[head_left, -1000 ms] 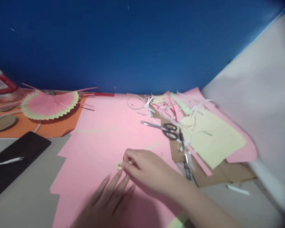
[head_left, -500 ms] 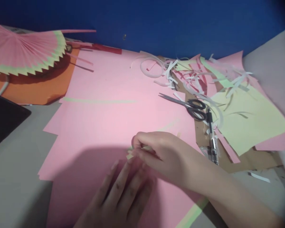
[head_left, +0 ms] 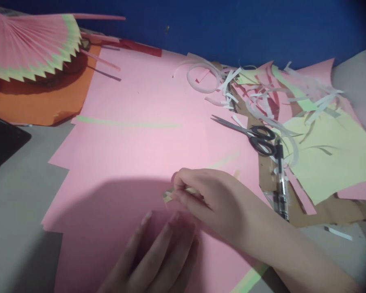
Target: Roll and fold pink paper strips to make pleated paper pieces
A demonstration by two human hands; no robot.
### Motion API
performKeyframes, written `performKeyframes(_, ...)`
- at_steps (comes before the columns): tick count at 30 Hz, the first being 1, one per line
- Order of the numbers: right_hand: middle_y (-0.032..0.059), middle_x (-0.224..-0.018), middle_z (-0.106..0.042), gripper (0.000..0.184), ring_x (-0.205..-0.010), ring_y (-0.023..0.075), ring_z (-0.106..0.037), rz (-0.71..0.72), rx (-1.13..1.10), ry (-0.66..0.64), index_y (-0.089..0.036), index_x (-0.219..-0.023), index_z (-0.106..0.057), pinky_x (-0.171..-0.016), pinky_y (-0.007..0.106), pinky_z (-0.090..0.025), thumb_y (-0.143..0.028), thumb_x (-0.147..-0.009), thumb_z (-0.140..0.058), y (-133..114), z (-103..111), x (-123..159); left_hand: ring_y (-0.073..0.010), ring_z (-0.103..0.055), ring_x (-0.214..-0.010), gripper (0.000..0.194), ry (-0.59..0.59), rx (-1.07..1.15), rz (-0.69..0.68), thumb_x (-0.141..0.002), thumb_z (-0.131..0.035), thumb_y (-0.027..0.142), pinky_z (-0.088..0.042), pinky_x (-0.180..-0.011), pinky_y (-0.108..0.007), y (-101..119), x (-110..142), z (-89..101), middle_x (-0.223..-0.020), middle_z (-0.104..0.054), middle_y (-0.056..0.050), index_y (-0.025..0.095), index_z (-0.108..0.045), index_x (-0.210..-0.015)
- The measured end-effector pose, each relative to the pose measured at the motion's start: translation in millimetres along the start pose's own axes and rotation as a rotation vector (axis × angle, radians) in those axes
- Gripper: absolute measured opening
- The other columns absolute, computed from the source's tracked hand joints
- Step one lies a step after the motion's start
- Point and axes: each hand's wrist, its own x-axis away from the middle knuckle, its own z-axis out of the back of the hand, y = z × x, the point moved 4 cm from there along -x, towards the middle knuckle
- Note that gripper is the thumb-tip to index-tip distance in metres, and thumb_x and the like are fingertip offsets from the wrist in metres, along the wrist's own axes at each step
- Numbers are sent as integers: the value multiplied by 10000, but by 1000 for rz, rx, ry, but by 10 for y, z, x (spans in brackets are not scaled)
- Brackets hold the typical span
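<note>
Left hand [head_left: 158, 260]: drawn back slightly from one small yellow-green paper strip [head_left: 167, 197]; fingers loosely spread, nothing seen in them. Right hand [head_left: 213, 199]: pinching said strip over large pink paper sheet [head_left: 125, 154]; light, even pressure should avoid creases. Rightward, likely crowding elbow room: black-handled metal scissors [head_left: 248, 131], clear black-capped pen [head_left: 281, 179], loose white paper strips [head_left: 228, 80].
</note>
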Motion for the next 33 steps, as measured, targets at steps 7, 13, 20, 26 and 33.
performKeyframes(7, -19, -633, -604, 185, -568, 129, -533, -29, 69, -49, -196, -656, -472, -506, 241, -256, -178, -839, -489, -49, 33, -3, -301, -309, -1308, 394, 39, -59, -3, -842, -429, 258, -200, -1123, -491, 3, -11, 1, -1388, -418, 0, 256, -523, -1225)
performKeyframes(13, -22, -653, -597, 168, -582, 117, -518, -52, 94, -89, -192, -678, -482, -518, 232, -259, -183, -845, -479, -56, 26, 6, -304, -299, -1307, 388, 47, -48, -6, -840, -434, 248, -186, -1130, -476, -11, -42, 54, -1356, -424, -18, 239, -538, -1213)
performKeyframes(20, -16, -650, -602, 169, -579, 117, -520, -27, 91, -72, -190, -683, -488, -525, 226, -256, -175, -850, -468, -60, 36, 2, -323, -274, -1320, 389, 41, -55, 8, -842, -428, 243, -169, -1130, -492, -11, -41, 63, -1356, -413, -20, 241, -535, -1217)
performKeyframes(26, -25, -643, -597, 179, -576, 113, -523, -52, 97, -68, -191, -668, -480, -518, 229, -256, -187, -846, -473, -59, 30, 4, -327, -238, -1337, 375, 32, -53, 12, -848, -436, 286, -128, -1143, -484, -23, -54, 71, -1354, -404, 0, 261, -533, -1208)
performKeyframes(33, -53, -611, -560, 175, -555, 94, -488, -40, 132, -36, -195, -665, -460, -508, 231, -248, -189, -838, -486, -49, 25, 12, -359, -226, -1337, 362, 16, -47, 35, -852, -438, 309, -136, -1135, -502, -25, -61, 74, -1366, -395, 12, 277, -541, -1198)
